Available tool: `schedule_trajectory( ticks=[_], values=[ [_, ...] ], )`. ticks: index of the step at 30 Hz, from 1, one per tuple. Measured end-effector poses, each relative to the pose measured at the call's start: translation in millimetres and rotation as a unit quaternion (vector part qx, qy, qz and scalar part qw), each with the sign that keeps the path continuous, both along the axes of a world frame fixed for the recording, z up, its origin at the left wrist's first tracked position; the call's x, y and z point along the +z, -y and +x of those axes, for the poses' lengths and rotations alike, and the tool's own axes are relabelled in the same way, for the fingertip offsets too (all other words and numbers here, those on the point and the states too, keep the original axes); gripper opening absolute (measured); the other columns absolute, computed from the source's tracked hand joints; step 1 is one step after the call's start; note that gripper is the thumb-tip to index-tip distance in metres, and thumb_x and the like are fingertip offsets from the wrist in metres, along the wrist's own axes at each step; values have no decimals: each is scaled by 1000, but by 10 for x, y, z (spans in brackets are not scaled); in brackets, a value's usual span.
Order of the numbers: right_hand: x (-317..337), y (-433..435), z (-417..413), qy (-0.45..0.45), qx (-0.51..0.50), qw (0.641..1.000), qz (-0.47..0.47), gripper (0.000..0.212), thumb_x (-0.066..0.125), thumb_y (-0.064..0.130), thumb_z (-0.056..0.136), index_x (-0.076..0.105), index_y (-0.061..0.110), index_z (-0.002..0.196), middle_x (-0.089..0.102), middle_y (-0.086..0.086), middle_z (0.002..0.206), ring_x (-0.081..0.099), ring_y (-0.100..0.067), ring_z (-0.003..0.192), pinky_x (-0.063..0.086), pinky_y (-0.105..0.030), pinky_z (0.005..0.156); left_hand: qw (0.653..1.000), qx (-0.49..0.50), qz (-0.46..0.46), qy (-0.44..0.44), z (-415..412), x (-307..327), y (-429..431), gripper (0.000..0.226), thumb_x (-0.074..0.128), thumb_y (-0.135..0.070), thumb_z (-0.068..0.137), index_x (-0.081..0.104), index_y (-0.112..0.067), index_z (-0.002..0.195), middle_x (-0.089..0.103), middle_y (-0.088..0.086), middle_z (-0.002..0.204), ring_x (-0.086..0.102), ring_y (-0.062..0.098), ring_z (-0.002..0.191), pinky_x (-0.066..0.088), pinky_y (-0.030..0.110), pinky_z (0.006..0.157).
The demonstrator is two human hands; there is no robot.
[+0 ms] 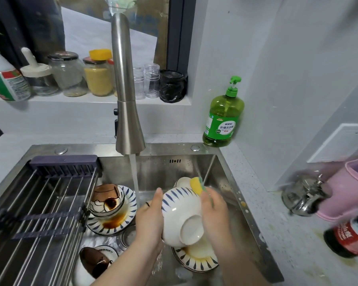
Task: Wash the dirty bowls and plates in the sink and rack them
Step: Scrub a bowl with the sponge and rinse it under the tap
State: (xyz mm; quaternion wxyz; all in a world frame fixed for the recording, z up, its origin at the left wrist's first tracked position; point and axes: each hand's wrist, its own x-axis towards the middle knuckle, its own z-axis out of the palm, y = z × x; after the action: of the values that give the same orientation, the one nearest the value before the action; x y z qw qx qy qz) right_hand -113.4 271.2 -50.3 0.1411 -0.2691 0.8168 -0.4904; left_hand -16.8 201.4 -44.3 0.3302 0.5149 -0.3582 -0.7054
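Head view. Four bowls show in the sink (225,162). One white bowl (182,215) with blue strokes is held up, bottom towards the camera. A cartoon bowl (108,200) with brown sauce inside sits on the left plate (130,205). A brown-stained bowl (95,263) lies tilted at the near left, and a plain white bowl (182,181) stands behind the held one. Two blue-striped plates are plain to see: the left one, and a near plate (194,263) under the held bowl, smeared yellow. Whether more lie beneath it I cannot tell. There is one sponge (196,183), yellow with a green back.

The left hand (149,221) grips the held bowl at its left rim, thumb up along the edge and fingers hidden behind. The right hand (214,213) has its fingers curled round the sponge and presses it against the bowl's outer wall, top right.

Water runs from the steel tap (126,100) in one stream (135,178), falling just left of the bowl. A bar rack (39,203) spans the left part of the sink.

A green soap bottle (223,118) stands in the corner of the pale counter (281,223). To the right are a steel kettle (304,197), a pink tub (347,193) and a dark bottle (349,236) with a red label. Jars (97,77) line the window sill.
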Motion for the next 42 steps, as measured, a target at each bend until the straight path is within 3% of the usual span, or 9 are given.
schedule_trajectory(
  ticks=[6,12,19,25,28,31,34,37,42],
  values=[
    [-26,93,373,-438,104,890,-73,24,45,25,79,58,22,99,67,2,103,43,-16,95,32,-29,84,999,5,33,-42,-85,-52,39,31,47,-13,95,54,-11,65,56,-5,40,55,9,38,42,13,40],
    [-161,-17,190,-301,-8,947,-109,36,40,22,85,67,10,105,63,4,107,40,-5,100,36,-16,92,984,36,140,-106,-51,-117,31,34,49,-37,93,58,-6,102,65,9,80,60,23,68,45,31,58],
    [-91,-21,258,-455,163,875,-37,28,43,20,79,59,23,102,61,4,109,43,-17,95,36,-27,82,982,-1,141,-123,-59,-165,-51,36,42,-32,96,60,-2,89,67,9,55,64,17,46,49,19,41],
    [368,116,-181,-52,200,968,142,29,38,16,96,63,11,112,61,-6,117,50,-24,111,38,-25,91,994,-83,-61,38,-53,-68,-121,32,58,-30,88,52,-7,67,55,13,69,49,21,66,34,27,56],
    [247,84,167,-321,134,936,61,32,40,18,86,68,18,103,65,5,106,50,-18,98,47,-27,87,985,-83,-123,82,-74,0,-57,49,56,-25,90,38,-15,46,40,3,48,37,19,54,25,29,53],
    [-24,-15,368,-416,125,899,-51,27,38,23,88,55,18,107,55,2,113,42,-18,97,38,-29,89,991,-32,-107,68,-72,-52,57,52,53,-24,91,40,-16,41,41,-1,40,40,20,50,30,30,58],
    [-61,-122,303,-262,85,961,-37,28,38,17,94,56,18,115,54,0,122,40,-10,105,31,-21,94,987,-9,-138,79,-7,-91,96,47,53,-31,91,42,-10,50,47,7,53,42,23,58,34,33,65],
    [281,-92,188,193,39,980,0,16,37,31,98,51,26,105,57,2,102,50,-10,89,42,-28,75,934,-98,-308,153,45,-42,-43,54,51,-44,88,34,-18,44,38,1,42,40,23,51,32,31,59],
    [400,-54,-146,364,78,926,64,7,53,20,91,53,18,98,61,-7,90,58,-22,77,46,-35,72,657,-73,-697,277,58,-161,-114,75,23,-56,94,42,-15,34,40,-1,31,43,17,31,23,22,42]
  ],
)
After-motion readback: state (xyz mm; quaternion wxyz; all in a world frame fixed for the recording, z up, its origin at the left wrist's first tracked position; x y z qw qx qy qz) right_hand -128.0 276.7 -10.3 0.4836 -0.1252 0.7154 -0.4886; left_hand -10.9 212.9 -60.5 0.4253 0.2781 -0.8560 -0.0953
